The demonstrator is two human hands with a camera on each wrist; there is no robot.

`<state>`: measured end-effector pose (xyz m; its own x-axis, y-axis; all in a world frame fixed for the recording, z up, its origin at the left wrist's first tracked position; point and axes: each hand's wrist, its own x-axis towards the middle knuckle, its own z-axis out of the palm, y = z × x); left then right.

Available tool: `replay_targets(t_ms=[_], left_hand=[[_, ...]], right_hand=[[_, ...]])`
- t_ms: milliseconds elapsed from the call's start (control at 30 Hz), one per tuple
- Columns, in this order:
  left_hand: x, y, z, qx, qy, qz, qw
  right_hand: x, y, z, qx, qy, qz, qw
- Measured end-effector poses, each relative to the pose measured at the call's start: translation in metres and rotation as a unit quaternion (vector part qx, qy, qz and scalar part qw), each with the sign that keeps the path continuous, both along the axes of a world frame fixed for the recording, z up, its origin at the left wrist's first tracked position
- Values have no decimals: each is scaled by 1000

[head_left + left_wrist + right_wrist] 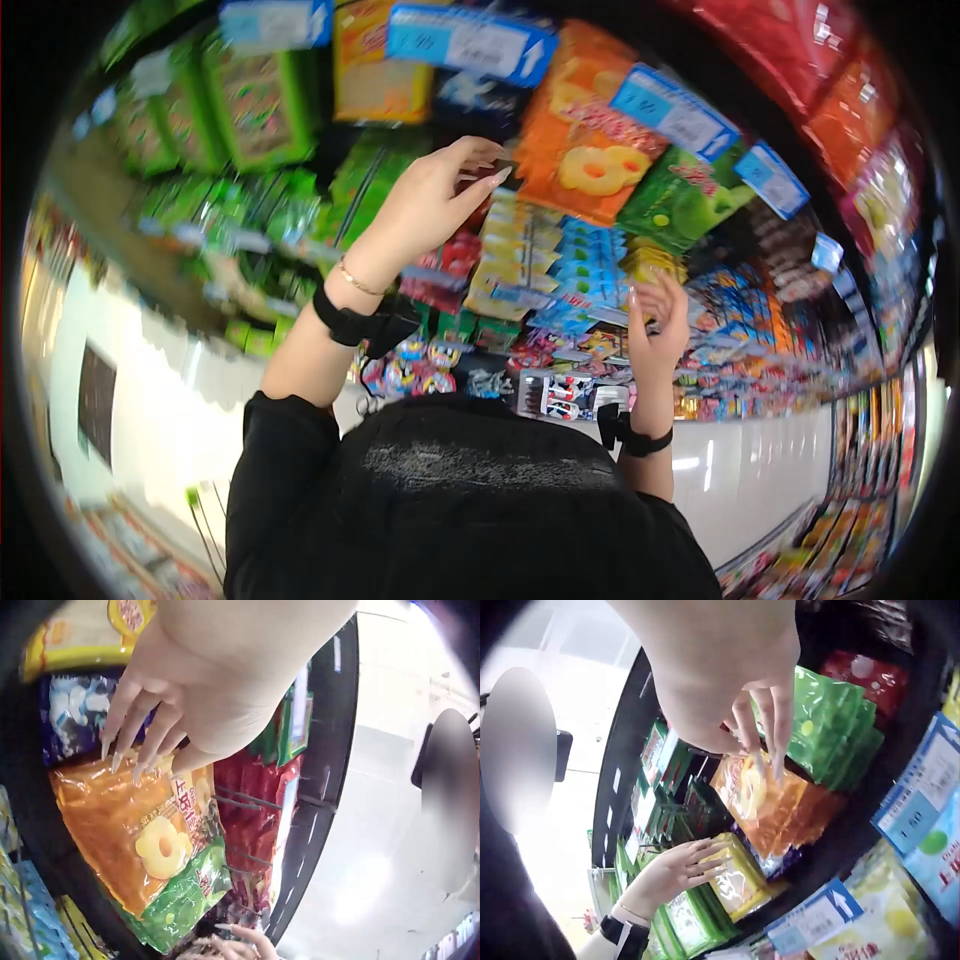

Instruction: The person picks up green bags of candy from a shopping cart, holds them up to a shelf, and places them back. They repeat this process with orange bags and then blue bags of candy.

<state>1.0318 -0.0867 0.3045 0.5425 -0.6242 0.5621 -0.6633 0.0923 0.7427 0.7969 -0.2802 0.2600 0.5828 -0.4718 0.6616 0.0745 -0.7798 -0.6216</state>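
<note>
Right hand [660, 335] is set with fingers slightly apart and loosely bent, on the near side of the orange packets [590, 165], while the left hand [425, 205] reaches to their left side, its fingers extended and partly spread; neither visibly pinches anything, and fingertip contact cannot be confirmed. The orange packets lie overlapped beside the green packets [690, 205]; each is likely light, pliable and slippery-filmed, so grasp one by its edge between thumb and fingers, avoiding pressure on its possibly crushable contents. Past their far edge is a price label [675, 112].
</note>
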Motion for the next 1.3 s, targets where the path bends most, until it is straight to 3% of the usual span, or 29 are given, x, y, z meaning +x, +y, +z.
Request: replay_targets(t_ms=[167, 233, 367, 433, 500, 567, 667, 833, 900, 967, 1000, 1033, 1100, 1133, 1200, 1300], left_hand=[[-86, 99, -67, 60, 144, 60, 986], [-131, 133, -104, 88, 206, 119, 967], [-235, 182, -160, 171, 236, 250, 923], [-287, 201, -169, 224, 272, 305, 885], [-337, 224, -178, 241, 322, 355, 844], [-387, 248, -175, 231, 366, 411, 802], [-465, 286, -204, 209, 362, 523, 742], [-592, 354, -254, 188, 486, 629, 577], [-649, 390, -313, 211, 522, 629, 536], [-681, 416, -329, 173, 601, 600, 499], [-692, 433, -337, 180, 597, 573, 532], [-696, 448, -345, 175, 602, 569, 533], [-696, 477, -362, 190, 644, 551, 495], [-692, 488, -375, 187, 647, 546, 499], [-679, 503, -408, 284, 612, 484, 557], [-671, 497, -495, 280, 583, 460, 608]], right_hand=[[-24, -5, -49, 91, 191, 226, 951], [-27, -5, -69, 42, 279, 299, 912], [-23, 16, -114, 74, 372, 458, 804], [-18, 39, -124, 43, 449, 497, 742], [-12, 70, -131, -64, 466, 557, 685], [-12, 109, -127, -74, 453, 602, 653], [-15, 168, -102, -140, 426, 644, 620], [-28, 246, -101, -184, 415, 660, 599], [-42, 281, -105, -173, 443, 668, 572], [-57, 321, -107, -194, 434, 694, 540], [-66, 338, -109, -208, 427, 717, 511], [-75, 356, -111, -225, 425, 725, 494], [-90, 383, -116, -247, 416, 738, 470], [-98, 393, -114, -251, 407, 745, 466], [-110, 404, -106, -252, 460, 708, 472], [-114, 393, -109, -250, 509, 661, 492]])
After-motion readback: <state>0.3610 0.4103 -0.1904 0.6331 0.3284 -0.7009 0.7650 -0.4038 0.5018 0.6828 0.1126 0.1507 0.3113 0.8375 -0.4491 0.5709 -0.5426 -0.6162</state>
